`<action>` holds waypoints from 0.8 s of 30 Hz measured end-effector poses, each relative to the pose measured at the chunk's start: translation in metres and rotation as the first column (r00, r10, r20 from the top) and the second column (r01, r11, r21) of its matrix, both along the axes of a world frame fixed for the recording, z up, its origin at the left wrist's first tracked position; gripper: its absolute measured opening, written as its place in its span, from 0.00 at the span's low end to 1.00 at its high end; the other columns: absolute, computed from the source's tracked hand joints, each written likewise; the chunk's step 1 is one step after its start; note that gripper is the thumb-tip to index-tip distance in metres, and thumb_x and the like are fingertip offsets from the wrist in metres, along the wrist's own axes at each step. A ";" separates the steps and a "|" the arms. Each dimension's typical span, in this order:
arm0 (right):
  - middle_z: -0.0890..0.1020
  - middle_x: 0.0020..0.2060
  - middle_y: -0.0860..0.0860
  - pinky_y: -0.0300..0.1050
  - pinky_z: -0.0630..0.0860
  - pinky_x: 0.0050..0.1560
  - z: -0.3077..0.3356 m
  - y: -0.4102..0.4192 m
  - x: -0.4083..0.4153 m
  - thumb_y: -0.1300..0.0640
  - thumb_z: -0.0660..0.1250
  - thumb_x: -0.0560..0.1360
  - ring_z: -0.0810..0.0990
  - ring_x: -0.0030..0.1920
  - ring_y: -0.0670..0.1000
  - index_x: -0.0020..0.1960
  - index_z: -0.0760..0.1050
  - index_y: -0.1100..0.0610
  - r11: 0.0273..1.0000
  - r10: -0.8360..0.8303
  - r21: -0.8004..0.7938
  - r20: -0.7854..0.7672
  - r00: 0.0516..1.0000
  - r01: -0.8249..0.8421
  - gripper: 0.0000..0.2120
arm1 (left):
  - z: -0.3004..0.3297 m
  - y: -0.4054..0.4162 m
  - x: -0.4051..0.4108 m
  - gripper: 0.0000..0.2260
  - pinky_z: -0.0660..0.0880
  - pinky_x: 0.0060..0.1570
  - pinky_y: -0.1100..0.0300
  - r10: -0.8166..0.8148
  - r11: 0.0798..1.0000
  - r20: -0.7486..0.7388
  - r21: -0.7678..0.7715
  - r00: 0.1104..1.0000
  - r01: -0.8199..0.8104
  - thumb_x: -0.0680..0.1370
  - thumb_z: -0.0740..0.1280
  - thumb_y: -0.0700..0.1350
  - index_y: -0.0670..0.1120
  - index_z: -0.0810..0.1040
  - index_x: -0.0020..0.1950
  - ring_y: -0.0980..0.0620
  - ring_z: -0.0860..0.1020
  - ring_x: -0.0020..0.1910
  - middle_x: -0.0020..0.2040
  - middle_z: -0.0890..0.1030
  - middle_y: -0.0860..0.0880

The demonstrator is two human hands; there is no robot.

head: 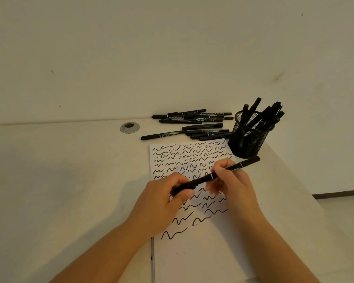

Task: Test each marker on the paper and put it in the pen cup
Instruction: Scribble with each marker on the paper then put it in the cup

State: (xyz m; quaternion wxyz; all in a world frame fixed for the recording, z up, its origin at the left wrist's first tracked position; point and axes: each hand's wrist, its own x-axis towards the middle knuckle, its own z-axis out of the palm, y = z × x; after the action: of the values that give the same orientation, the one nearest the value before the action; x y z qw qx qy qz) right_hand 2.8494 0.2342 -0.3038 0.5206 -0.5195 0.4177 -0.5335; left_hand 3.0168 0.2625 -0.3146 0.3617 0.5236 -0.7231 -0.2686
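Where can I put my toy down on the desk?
Left of the paper, in front of the round grommet, the desk is bare. Behind the paper it's crowded: loose markers and the pen cup. Both hands hover over the paper's middle.

A sheet of paper (192,252) is laid on the table (70,180). Behind it, loose markers (194,123) are strewn on the table, with a pen cup (248,139) to their right at the paper's far right corner; more markers are stood in the cup. A grommet (129,127) is set left of the loose markers. One marker (217,174) is held above the paper between the left hand (164,199) and the right hand (231,182).
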 end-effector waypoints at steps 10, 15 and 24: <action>0.79 0.26 0.51 0.35 0.72 0.33 0.001 0.006 0.007 0.61 0.62 0.76 0.74 0.28 0.46 0.40 0.73 0.58 0.987 0.153 -0.036 -0.120 0.981 -0.158 0.07 | 0.005 0.004 -0.001 0.05 0.67 0.29 0.69 -0.017 0.999 0.011 -0.038 1.000 0.017 0.77 0.62 0.53 0.62 0.71 0.41 0.61 0.72 0.29 0.33 0.76 0.67; 0.77 0.25 0.49 0.33 0.70 0.31 0.002 0.009 0.008 0.59 0.62 0.76 0.72 0.27 0.45 0.41 0.72 0.60 0.975 0.217 -0.024 -0.089 0.972 -0.220 0.06 | 0.003 0.006 -0.002 0.08 0.70 0.30 0.55 -0.019 0.999 -0.016 -0.041 1.000 0.019 0.75 0.56 0.55 0.57 0.73 0.42 0.53 0.72 0.28 0.31 0.76 0.55; 0.73 0.24 0.47 0.33 0.67 0.28 -0.001 0.009 0.007 0.56 0.61 0.74 0.68 0.26 0.43 0.43 0.69 0.60 0.939 0.327 -0.092 -0.073 0.942 -0.333 0.07 | 0.003 0.007 -0.002 0.11 0.62 0.27 0.66 -0.046 0.996 -0.118 0.070 0.992 0.055 0.75 0.56 0.54 0.60 0.73 0.35 0.57 0.65 0.25 0.26 0.69 0.55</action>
State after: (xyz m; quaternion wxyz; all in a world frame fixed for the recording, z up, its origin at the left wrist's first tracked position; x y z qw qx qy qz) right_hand 2.8561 0.2436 -0.3052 0.5632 -0.6230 0.3114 -0.4446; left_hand 3.0148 0.2692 -0.3120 0.3769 0.5015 -0.7034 -0.3341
